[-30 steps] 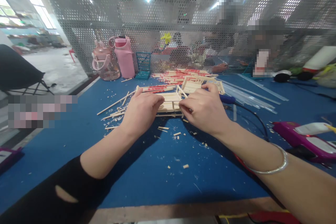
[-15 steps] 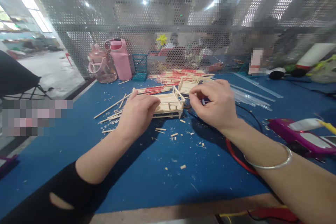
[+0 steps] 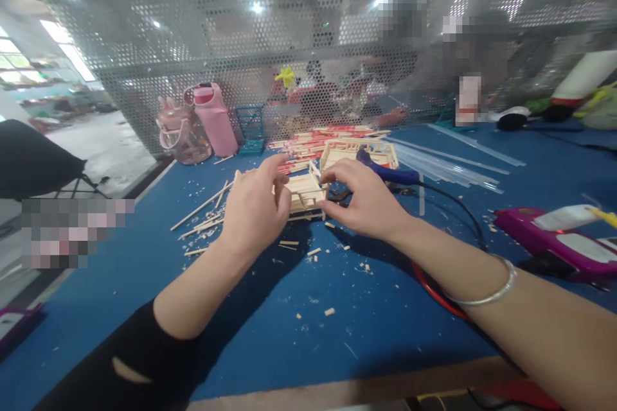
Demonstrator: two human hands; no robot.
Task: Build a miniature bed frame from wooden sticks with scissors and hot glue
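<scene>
From where I stand, the small stick frame (image 3: 303, 191) sits on the blue tabletop (image 3: 216, 347), with a second frame (image 3: 337, 154) just behind it to the right. Red-marked sticks (image 3: 332, 135) heap behind both; a corded blue tool (image 3: 398, 175) and clear strips (image 3: 434, 160) lie to its right, wood scraps (image 3: 314, 251) in front. The left hand (image 3: 253, 215) hides its left end, thumb and forefinger apart; the right hand (image 3: 366, 202) has its fingers parted around its right end. Whether either grips, I can't tell. It's pale wood, with a slatted floor and low rails.
</scene>
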